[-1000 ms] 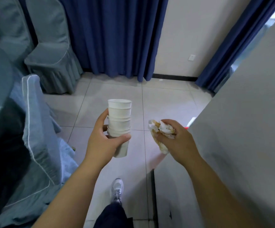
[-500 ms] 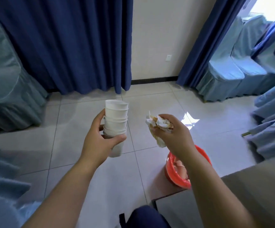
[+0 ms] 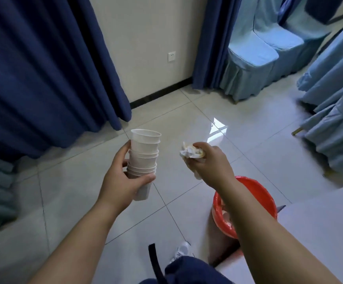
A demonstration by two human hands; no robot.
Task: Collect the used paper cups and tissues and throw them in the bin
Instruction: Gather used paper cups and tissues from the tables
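1 red bin [image 3: 267, 199] at table [image 3: 320, 222] edge

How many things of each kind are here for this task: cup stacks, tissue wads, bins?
cup stack, in the left hand: 1
tissue wad, in the right hand: 1
red bin: 1
Total: 3

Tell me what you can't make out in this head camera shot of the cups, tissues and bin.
Head view only.
The round red plastic bin: the right forearm crosses it, hiding most of its inside.
The stack of white paper cups: the left hand covers the lower ones; count unclear.
The crumpled white tissues: the right hand wraps them; how many, unclear.
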